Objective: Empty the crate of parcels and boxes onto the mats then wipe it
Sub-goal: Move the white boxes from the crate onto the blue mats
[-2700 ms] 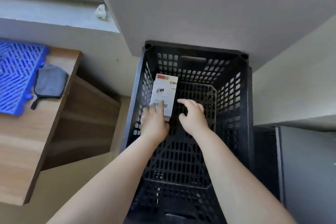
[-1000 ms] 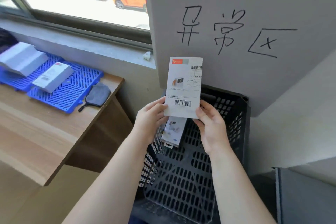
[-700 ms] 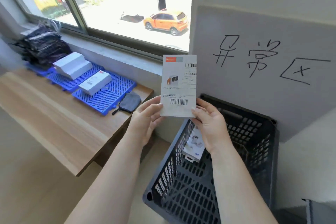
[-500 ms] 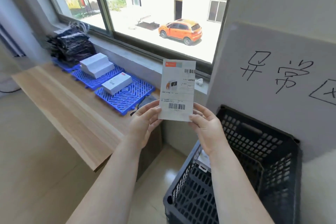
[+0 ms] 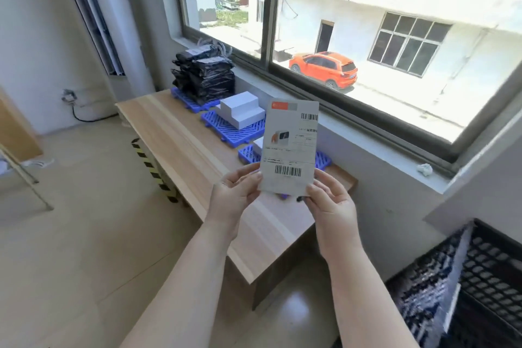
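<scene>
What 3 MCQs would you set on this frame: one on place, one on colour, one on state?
1. Where does the stack of black parcels sit?
A. in the crate
B. on the far blue mat
C. on the floor
2. What colour is the car outside?
A. orange
B. white
C. blue
3. How is the white box held?
A. left hand alone
B. lying on the table
C. both hands, right hand too

Key: B, the parcels rest on the mat by the window; A, its body is orange; C, fingers of each hand pinch the bottom edge.
</scene>
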`<action>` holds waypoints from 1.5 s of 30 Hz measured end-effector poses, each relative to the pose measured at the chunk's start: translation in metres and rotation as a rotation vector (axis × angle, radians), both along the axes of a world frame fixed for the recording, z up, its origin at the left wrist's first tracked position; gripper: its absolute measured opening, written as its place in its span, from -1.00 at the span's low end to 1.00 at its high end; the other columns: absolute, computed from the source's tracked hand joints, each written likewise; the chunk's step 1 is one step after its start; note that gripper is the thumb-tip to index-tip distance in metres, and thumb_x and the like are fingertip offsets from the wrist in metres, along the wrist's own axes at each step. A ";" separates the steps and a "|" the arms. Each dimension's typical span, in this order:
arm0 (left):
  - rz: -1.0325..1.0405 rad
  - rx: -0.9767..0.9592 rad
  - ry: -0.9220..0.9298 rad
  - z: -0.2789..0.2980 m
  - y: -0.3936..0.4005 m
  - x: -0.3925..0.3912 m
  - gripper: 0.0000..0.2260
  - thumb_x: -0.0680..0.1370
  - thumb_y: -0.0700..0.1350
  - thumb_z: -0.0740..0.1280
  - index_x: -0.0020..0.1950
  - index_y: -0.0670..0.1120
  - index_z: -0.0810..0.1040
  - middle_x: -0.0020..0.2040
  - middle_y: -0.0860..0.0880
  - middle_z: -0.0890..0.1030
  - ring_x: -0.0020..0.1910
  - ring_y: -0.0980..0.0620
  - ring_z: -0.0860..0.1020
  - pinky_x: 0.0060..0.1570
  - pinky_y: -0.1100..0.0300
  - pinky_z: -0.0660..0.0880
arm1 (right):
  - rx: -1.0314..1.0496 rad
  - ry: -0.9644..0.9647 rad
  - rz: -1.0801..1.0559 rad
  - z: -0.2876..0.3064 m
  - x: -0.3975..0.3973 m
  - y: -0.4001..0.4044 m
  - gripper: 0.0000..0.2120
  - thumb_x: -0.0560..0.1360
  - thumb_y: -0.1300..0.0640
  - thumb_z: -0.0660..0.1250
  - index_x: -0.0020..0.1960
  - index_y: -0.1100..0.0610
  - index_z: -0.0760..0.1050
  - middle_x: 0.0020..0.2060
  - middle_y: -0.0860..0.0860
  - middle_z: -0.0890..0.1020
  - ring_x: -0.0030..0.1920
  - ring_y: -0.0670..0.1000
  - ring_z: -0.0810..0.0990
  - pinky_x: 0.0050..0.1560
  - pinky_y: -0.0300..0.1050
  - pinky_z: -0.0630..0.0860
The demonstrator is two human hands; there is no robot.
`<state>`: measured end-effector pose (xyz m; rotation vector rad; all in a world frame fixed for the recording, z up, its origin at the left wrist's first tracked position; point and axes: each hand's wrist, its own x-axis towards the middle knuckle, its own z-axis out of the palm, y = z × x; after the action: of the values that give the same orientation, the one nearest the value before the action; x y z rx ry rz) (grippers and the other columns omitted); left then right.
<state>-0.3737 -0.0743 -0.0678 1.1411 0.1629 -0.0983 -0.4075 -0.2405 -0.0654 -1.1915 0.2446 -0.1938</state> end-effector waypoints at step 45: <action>-0.765 0.654 0.054 -0.150 -0.045 0.398 -0.78 0.53 -0.33 0.37 0.05 -0.03 0.58 -0.03 -0.01 0.67 -0.14 0.16 0.63 -0.18 0.29 0.54 | 0.085 0.536 -0.675 -0.170 0.317 0.009 -0.76 0.60 0.30 0.26 0.24 0.11 0.50 0.12 0.04 0.65 0.13 0.01 0.62 0.17 -0.01 0.57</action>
<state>0.0247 -0.1191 -0.2174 1.8066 -0.2227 -0.7999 -0.0908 -0.2317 -0.2356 -1.0220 1.1181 -0.4440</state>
